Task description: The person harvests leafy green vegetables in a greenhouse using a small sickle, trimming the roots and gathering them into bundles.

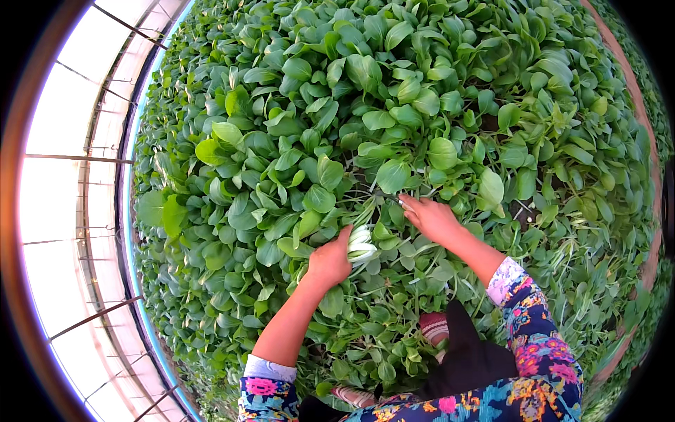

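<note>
My left hand (331,259) grips a bunch of leafy greens (361,243), its pale cut stem ends facing right and the leaves mostly hidden behind the hand. To the right and a little farther out, my right hand (430,219) is closed around a knife (405,203). Its dark blade (386,195) points left among the stems of standing plants, above the bunch. Part of the blade is lost among the leaves. Broad green leaves (393,176) hang just beyond the knife tip.
Dense leafy greens (295,126) fill the bed ahead and to the left. Loose leaves and stems (437,274) lie low around my feet, near a striped shoe (435,324). A translucent greenhouse wall (58,200) with metal bars borders the left; a brown strip (640,113) curves along the right.
</note>
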`<state>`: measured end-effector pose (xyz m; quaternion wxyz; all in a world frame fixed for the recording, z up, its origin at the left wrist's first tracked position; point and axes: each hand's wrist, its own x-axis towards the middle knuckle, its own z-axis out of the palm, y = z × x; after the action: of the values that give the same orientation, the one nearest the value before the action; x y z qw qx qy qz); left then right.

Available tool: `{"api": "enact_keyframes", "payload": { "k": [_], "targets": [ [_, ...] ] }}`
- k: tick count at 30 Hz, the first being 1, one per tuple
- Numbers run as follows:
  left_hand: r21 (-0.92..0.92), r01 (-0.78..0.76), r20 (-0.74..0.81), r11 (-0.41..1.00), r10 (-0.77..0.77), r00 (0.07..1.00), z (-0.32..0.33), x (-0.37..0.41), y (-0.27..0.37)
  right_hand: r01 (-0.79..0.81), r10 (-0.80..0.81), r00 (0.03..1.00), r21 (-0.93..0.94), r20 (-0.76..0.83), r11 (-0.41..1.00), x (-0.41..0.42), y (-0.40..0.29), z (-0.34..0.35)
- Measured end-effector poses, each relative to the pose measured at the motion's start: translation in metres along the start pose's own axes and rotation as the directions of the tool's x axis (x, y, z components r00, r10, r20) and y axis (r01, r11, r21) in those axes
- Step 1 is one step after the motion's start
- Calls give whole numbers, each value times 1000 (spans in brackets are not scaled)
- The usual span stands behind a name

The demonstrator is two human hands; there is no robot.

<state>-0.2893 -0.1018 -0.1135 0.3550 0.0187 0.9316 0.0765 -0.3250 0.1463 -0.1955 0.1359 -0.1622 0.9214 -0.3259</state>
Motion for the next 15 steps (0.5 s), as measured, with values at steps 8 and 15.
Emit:
{"api": "enact_keyframes", "payload": {
  "k": [8,15],
  "targets": [
    [-203,39,-59,978,-52,997,-15,3,8,-49,43,998,114,55,992,1,-9,14],
    [-237,11,-94,971,-34,995,-1,-1,-10,-5,15,999,243,-41,970,-16,-2,15]
  ]
}}
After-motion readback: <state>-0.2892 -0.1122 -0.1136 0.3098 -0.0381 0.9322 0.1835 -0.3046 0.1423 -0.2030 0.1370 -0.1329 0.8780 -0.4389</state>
